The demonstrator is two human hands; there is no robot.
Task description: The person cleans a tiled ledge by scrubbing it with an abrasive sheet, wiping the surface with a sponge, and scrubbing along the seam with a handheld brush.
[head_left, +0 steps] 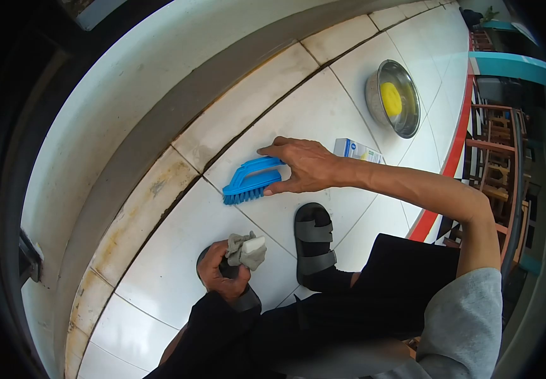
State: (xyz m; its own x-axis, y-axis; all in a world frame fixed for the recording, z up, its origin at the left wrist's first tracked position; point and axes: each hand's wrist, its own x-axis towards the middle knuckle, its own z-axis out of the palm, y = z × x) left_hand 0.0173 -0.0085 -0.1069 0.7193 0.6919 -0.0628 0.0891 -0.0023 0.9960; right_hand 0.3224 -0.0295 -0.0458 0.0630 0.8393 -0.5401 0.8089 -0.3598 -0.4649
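Observation:
My right hand (304, 165) reaches in from the right, its fingers and thumb around the near end of a blue scrub brush (251, 180). The brush is down at the white floor tiles with its blue bristles facing them. By my left foot, my left hand (221, 271) is closed on a crumpled grey cloth (235, 248) together with a small white block (254, 249). Whether the block is soap or sponge I cannot tell. A dark sandal (316, 237) is on my other foot, beside the brush.
A metal bowl (374, 104) holding something round and yellow (391, 99) sits on the tiles farther off. A white and blue box (356, 150) lies behind my right forearm. Stained edge tiles (153, 180) run along the wall (90, 120). Wooden furniture (497, 148) stands at the right.

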